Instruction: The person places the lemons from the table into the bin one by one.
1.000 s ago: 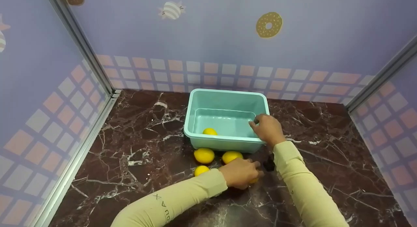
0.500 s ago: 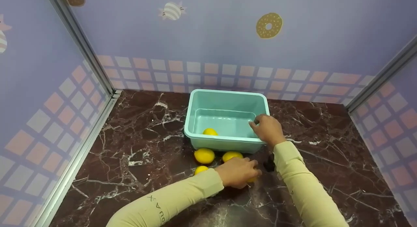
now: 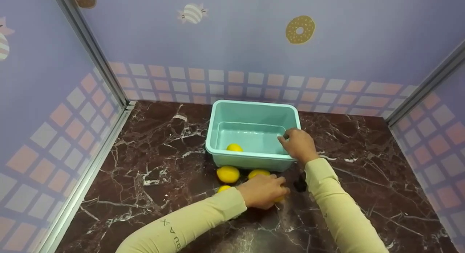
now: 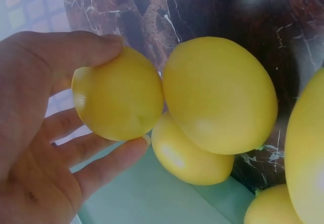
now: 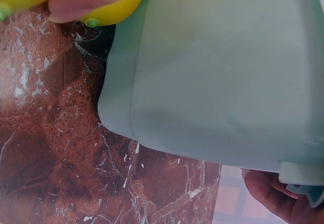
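My left hand [image 3: 263, 192] is low over the tabletop in front of a light-green plastic basin [image 3: 250, 161]. In the left wrist view, its thumb and fingers pinch a yellow lemon [image 4: 121, 95]. Beside that fruit sit another lemon [image 4: 220, 95] and, partly behind it, one more [image 4: 190, 155]. My right hand [image 3: 299, 144] grips the basin's rim at the front right corner; in the right wrist view its fingers [image 5: 271, 196] curl around the rim. One lemon [image 3: 234, 147] lies inside the basin. Along its front are two lemons, left [image 3: 228, 174] and right [image 3: 258, 173].
Another lemon [image 3: 223, 188] shows beside the left sleeve [image 3: 189, 224], partly covered. A small dark object [image 3: 300, 182] is below the right wrist. The dark marbled tabletop [image 3: 160, 147] ends at a patterned back wall [image 3: 236, 39], with side panels at left and right.
My left hand has shifted slightly to the left with the lemon, its forearm drawing back too. My right hand stays on the basin, and the basin keeps its place.
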Demonstrator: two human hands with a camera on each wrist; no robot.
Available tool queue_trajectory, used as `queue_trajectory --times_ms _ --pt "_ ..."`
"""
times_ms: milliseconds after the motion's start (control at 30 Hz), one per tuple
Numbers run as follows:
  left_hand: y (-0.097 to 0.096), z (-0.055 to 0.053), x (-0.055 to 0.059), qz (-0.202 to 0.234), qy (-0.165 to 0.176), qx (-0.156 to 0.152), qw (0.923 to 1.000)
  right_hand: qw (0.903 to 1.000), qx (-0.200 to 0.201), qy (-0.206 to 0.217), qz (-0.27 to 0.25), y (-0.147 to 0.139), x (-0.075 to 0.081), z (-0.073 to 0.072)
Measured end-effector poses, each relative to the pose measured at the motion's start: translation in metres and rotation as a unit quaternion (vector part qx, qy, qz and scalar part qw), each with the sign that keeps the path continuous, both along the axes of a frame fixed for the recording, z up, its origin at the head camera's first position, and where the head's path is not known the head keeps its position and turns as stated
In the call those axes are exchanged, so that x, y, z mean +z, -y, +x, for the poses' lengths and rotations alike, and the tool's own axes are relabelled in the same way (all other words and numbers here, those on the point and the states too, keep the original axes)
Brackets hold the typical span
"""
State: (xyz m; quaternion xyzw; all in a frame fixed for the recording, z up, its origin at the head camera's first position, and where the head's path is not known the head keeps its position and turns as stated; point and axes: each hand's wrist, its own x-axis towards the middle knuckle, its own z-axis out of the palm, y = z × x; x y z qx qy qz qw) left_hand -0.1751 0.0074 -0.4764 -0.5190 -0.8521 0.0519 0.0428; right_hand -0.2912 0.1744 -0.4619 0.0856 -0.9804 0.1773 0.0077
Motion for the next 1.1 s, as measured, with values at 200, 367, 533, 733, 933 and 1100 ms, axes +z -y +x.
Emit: queue_trajectory --times_ms 200,367,533,733,933,1100 --pt "0.003 0.001 0.005 0.001 -0.013 0.003 0.9999 1.0 0.007 -0.006 -0.002 -0.001 0.001 0.001" --pt "0.004 0.001 0.008 -0.001 -0.009 0.008 0.9999 1.0 0.003 -0.005 -0.002 0.0 0.001 0.001" --pt "0.005 0.001 0.011 0.002 -0.008 0.013 0.9999 1.0 0.0 -0.003 0.0 0.001 0.001 0.001" --pt "0.006 0.001 0.016 -0.008 -0.01 0.012 0.9999 1.0 0.0 -0.005 0.001 0.001 0.0 0.0" --pt "0.006 0.0 0.02 -0.01 -0.001 0.011 0.9999 1.0 -0.004 -0.001 -0.003 0.001 0.0 0.0" --pt "0.006 -0.001 0.025 -0.013 0.0 0.011 0.9999 1.0 -0.001 -0.007 -0.002 0.001 0.001 0.002"
